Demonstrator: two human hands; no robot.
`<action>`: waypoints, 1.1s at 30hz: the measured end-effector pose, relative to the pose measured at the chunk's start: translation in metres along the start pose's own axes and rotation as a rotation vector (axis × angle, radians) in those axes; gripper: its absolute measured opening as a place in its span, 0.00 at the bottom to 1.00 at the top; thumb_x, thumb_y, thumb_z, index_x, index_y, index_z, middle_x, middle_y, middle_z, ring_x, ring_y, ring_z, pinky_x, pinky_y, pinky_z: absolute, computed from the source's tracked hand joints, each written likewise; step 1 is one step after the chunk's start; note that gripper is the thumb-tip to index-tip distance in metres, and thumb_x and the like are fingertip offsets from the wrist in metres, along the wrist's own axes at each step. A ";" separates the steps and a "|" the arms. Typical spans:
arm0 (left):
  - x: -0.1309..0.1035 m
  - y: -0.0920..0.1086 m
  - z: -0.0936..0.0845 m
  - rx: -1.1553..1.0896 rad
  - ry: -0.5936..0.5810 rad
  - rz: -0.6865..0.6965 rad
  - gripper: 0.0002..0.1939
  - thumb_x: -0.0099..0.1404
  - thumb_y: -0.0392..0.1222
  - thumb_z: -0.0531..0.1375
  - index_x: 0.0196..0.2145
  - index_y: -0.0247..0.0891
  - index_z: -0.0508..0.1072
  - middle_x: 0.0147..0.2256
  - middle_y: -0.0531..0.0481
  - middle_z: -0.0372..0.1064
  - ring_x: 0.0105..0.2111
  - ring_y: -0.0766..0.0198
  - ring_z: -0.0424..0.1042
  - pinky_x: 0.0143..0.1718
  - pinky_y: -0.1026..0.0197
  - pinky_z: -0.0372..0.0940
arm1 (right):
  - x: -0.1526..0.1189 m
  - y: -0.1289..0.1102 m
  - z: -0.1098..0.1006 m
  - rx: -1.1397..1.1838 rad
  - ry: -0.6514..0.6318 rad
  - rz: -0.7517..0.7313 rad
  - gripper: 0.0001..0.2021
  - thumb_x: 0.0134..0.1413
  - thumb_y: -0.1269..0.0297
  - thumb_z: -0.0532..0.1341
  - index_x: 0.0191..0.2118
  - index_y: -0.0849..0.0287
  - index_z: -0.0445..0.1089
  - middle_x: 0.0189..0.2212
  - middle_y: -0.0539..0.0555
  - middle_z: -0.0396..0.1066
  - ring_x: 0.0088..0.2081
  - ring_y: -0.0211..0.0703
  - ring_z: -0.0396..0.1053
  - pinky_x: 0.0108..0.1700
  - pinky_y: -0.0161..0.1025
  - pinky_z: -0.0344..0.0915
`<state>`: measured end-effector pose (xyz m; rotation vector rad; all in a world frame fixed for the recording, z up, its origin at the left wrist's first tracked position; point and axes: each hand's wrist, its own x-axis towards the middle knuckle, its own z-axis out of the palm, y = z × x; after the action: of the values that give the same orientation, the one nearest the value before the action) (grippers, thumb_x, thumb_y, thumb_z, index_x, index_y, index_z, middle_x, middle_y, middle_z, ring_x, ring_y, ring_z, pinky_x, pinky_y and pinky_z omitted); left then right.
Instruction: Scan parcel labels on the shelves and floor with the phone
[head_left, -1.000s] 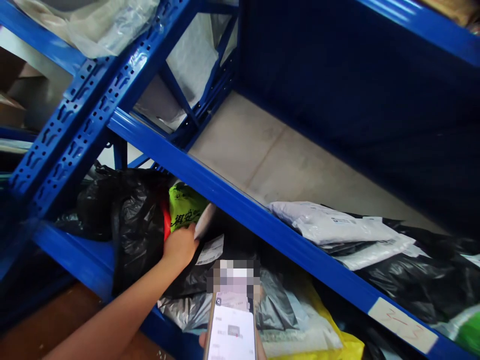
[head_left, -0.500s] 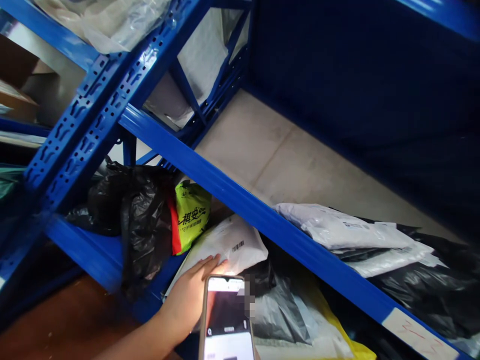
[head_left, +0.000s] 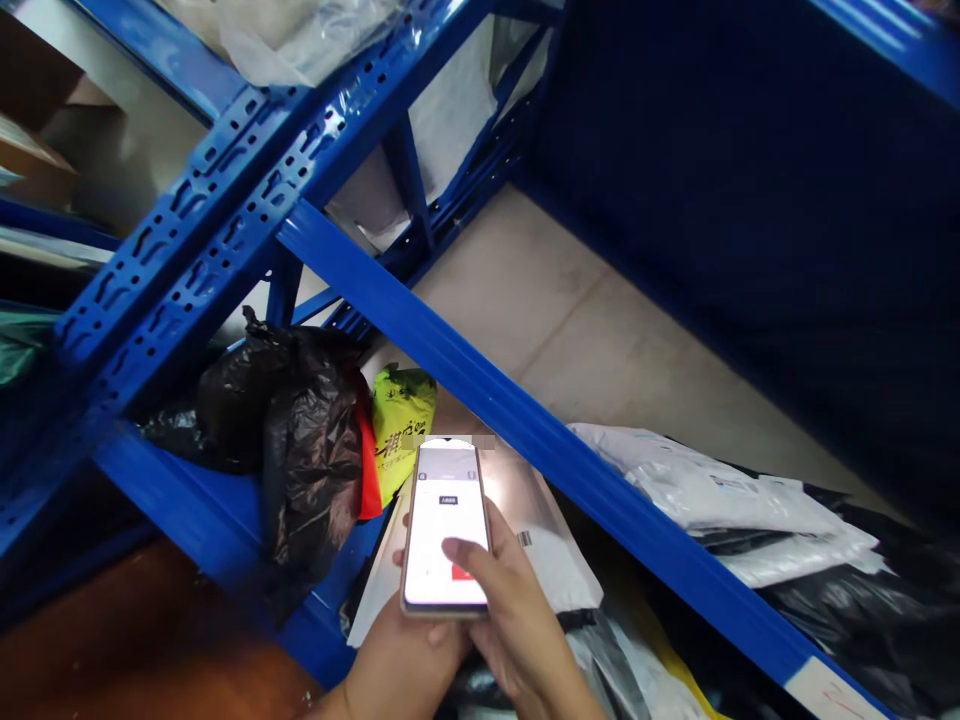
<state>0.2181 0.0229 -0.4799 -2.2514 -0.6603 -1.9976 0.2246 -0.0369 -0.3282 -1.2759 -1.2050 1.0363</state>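
A phone (head_left: 442,520) with a bright, mostly white screen is held upright near the lower middle. My right hand (head_left: 517,600) wraps round its right side, with the thumb over the screen. Below and left of the phone, my left hand (head_left: 412,640) is mostly hidden; its fingertips show at the phone's left edge, and whether it grips the phone or rests against it is partly covered. Behind the phone lies a white parcel (head_left: 562,560) with a small barcode. Light falls on its upper part.
Blue shelf beams (head_left: 450,360) cross diagonally. At left sit black bags (head_left: 311,450) beside a yellow-green and red bag (head_left: 401,420). White parcels (head_left: 720,490) and black ones lie on the upper shelf at right. An upright blue post (head_left: 217,210) stands at left.
The phone has moved up and its screen turned mostly white. My left hand left the parcel's top and came to the phone. My right hand now shows. The white parcel has shifted lower and right.
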 end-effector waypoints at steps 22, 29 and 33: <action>0.009 0.007 -0.017 0.286 0.275 0.145 0.20 0.72 0.37 0.45 0.48 0.42 0.74 0.44 0.49 0.76 0.46 0.59 0.74 0.44 0.61 0.71 | 0.039 -0.015 -0.004 -0.140 -0.004 -0.078 0.30 0.43 0.64 0.69 0.53 0.61 0.59 0.38 0.57 0.79 0.35 0.53 0.80 0.20 0.34 0.74; 0.007 0.005 -0.015 0.287 0.237 0.165 0.20 0.72 0.40 0.45 0.50 0.42 0.74 0.46 0.48 0.75 0.49 0.57 0.72 0.45 0.60 0.70 | 0.039 -0.014 -0.006 -0.133 -0.023 -0.076 0.28 0.45 0.64 0.70 0.51 0.60 0.61 0.40 0.58 0.79 0.36 0.54 0.80 0.18 0.33 0.73; 0.008 0.006 -0.016 0.292 0.251 0.154 0.20 0.72 0.38 0.45 0.49 0.43 0.75 0.46 0.49 0.76 0.48 0.58 0.71 0.46 0.60 0.69 | 0.039 -0.014 -0.005 -0.134 -0.030 -0.088 0.28 0.44 0.64 0.70 0.51 0.61 0.61 0.41 0.59 0.79 0.37 0.54 0.80 0.23 0.39 0.76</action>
<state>0.2058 0.0144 -0.4681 -1.7946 -0.6782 -1.9217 0.2333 -0.0001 -0.3112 -1.3013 -1.3608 0.9265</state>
